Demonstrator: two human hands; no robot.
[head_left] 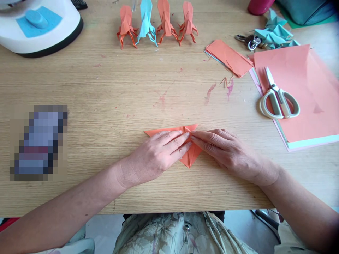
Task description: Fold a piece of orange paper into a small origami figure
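Paper [193, 153] lies under the left hand [161, 150], fingers spread flat, long edge sideways just beyond; right hand [230, 150] touches too, can't tell if pinching.

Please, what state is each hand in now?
Left hand: open, laid on the folded orange paper.
Right hand: touching that paper; whether pinching cannot be told.

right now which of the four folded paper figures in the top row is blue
The second figure from the left; the other three in that row are orange-red.
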